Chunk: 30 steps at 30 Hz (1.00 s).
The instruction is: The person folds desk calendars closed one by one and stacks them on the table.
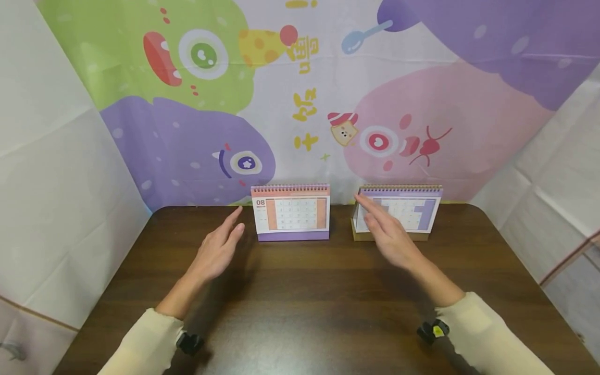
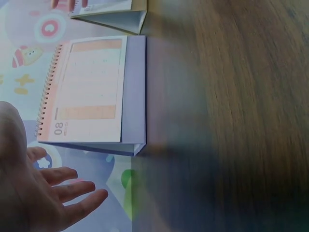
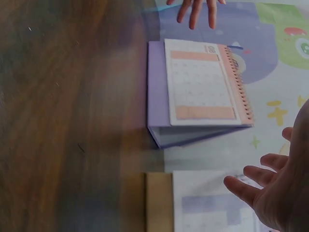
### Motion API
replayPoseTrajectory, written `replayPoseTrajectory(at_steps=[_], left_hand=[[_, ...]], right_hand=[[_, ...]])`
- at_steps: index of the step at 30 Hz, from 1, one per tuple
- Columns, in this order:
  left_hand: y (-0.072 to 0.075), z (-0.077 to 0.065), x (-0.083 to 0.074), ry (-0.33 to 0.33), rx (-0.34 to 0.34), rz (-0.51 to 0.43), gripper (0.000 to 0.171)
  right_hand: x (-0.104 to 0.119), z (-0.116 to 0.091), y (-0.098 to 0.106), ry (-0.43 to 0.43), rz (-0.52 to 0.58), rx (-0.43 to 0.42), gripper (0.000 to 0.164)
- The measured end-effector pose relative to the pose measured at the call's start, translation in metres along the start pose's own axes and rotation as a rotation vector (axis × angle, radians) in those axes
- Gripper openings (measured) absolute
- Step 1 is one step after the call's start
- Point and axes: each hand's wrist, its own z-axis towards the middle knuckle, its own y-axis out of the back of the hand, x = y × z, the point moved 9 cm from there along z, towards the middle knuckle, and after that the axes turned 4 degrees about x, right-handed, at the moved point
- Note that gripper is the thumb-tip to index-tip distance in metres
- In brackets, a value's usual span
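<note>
Two spiral-bound desk calendars stand upright near the table's back edge. The left one, an orange and purple desk calendar (image 1: 295,213), shows "08" on its page. To its right is a purple desk calendar (image 1: 424,211) on a tan base. My left hand (image 1: 217,250) is held just left of the orange calendar, fingers extended and holding nothing. My right hand (image 1: 391,237) reaches in front of the purple calendar, fingers straight, covering part of its page in the head view. In the left wrist view, spread fingers (image 2: 72,191) show beside the orange calendar (image 2: 91,92).
A dark brown wooden table (image 1: 290,312) lies under both hands. Behind it hangs a cloth (image 1: 300,156) with cartoon monsters and yellow lettering. White fabric walls (image 1: 51,156) rise at both sides. Black wrist cameras (image 1: 189,344) sit by the cream sleeves (image 1: 145,344).
</note>
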Motion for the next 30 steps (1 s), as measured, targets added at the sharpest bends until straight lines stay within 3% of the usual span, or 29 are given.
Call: replayPoseTrajectory(at_steps=[10, 30], left_hand=[[0.002, 0.009, -0.002, 0.003, -0.062, -0.036, 0.062], [-0.002, 0.021, -0.007, 0.056, -0.064, -0.090, 0.065]], right_hand=[[0.001, 0.006, -0.021, 0.013, 0.094, -0.014, 0.054], [-0.005, 0.023, -0.041, -0.078, 0.200, -0.021, 0.060]])
